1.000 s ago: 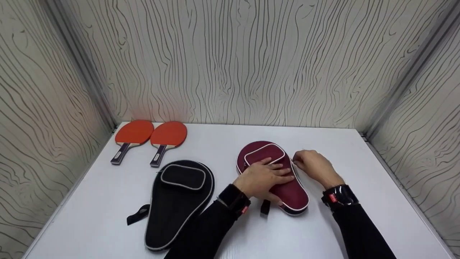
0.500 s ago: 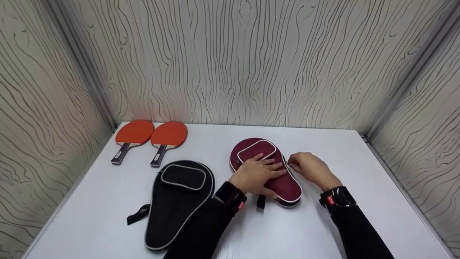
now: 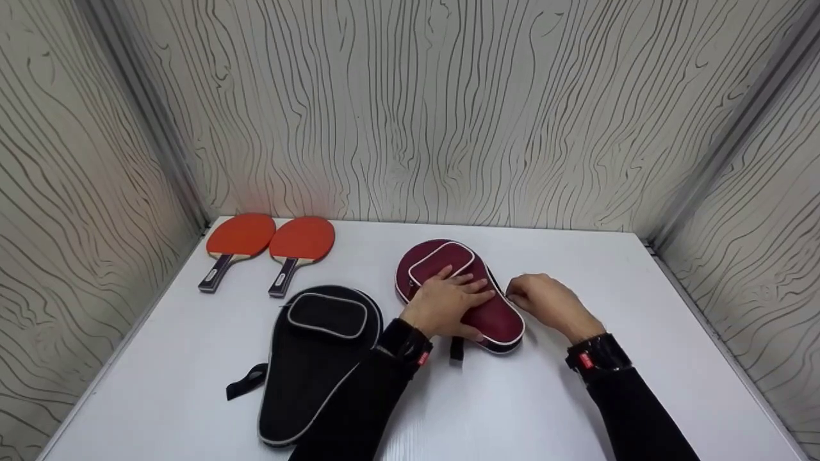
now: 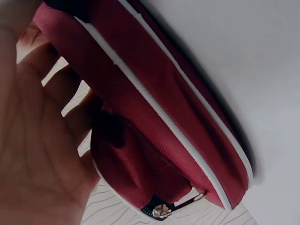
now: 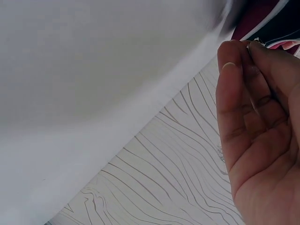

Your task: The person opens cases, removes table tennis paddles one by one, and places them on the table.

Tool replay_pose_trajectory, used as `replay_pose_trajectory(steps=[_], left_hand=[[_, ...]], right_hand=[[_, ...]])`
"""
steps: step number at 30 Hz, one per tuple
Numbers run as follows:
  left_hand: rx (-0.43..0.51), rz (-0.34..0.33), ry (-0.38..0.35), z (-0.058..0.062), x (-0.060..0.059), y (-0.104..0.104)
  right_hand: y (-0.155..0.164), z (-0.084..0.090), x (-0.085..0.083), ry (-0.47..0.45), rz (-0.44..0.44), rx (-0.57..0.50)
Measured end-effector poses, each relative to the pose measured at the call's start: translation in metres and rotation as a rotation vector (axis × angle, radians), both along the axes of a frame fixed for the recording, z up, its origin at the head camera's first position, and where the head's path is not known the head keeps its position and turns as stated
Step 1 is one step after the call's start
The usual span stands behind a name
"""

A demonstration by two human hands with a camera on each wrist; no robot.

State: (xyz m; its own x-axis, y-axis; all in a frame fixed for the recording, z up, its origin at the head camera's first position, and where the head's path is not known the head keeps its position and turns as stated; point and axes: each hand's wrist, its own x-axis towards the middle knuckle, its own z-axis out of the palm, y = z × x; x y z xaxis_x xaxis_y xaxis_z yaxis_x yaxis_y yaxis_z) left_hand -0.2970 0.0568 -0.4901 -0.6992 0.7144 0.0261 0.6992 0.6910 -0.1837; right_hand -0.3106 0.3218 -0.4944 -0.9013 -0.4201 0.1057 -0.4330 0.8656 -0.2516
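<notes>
Lying untouched at far left: two red paddles (image 3: 269,246), black case (image 3: 317,358). Left hand (image 3: 445,307) pressed flat, fingers straight, on maroon case (image 3: 448,282) at table (image 3: 640,301) centre. Right hand (image 3: 544,304) pinching zipper pull at case's right edge. Versus a second ago: case rotated, shifted leftward; unzipping judged underway.

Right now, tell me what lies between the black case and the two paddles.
Nothing: in the head view only bare white table separates the black case from the paddles. The gap is narrow.
</notes>
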Motion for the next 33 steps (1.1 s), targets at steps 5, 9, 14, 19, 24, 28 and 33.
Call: replay_pose_trajectory(steps=[5, 9, 14, 19, 24, 28, 33], left_hand=[[0.01, 0.049, -0.029, 0.001, -0.002, -0.003], [0.011, 0.095, -0.039, 0.0, -0.006, -0.005], [0.023, 0.152, -0.047, -0.001, -0.008, -0.009], [0.035, 0.207, -0.03, -0.003, -0.011, -0.011], [0.119, 0.249, -0.053, -0.02, -0.026, -0.013], [0.162, 0.292, -0.123, -0.034, -0.039, -0.013], [0.186, 0.317, -0.109, -0.048, -0.047, -0.011]], right_hand=[[-0.002, 0.001, 0.001, 0.002, 0.011, -0.002], [-0.003, 0.002, 0.002, 0.0, 0.017, -0.004], [-0.004, 0.003, 0.002, 0.006, 0.025, -0.004], [-0.005, 0.003, 0.003, -0.004, 0.027, -0.016], [-0.006, 0.003, 0.004, -0.015, 0.031, -0.021], [-0.007, 0.003, 0.005, -0.02, 0.041, -0.014], [-0.008, 0.004, 0.005, -0.026, 0.074, -0.017]])
